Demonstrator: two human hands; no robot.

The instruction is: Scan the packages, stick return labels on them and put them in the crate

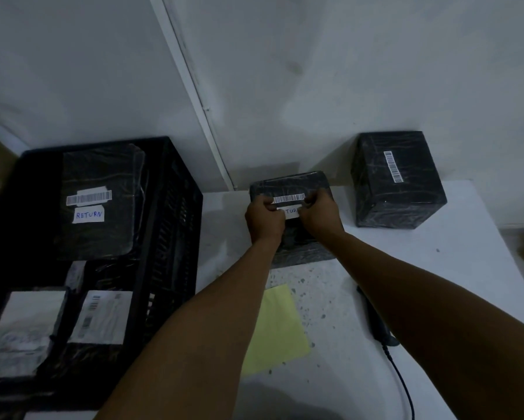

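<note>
A black wrapped package (291, 186) lies on the white table (466, 268) near the wall, with a barcode strip on top. Just below the barcode sits a white return label (291, 211). My left hand (265, 221) and my right hand (319, 216) both rest on the package with curled fingers, pinching the label's two ends against the wrap. A second black package (398, 180) with a barcode stands upright at the right. The black crate (169, 237) at the left holds several packages, one marked RETURN (100, 201).
A pale yellow backing sheet (274, 334) lies on the table between my forearms. A black handheld scanner (375, 322) with its cable lies under my right forearm. The wall runs close behind the table. A brown object shows at the far right edge.
</note>
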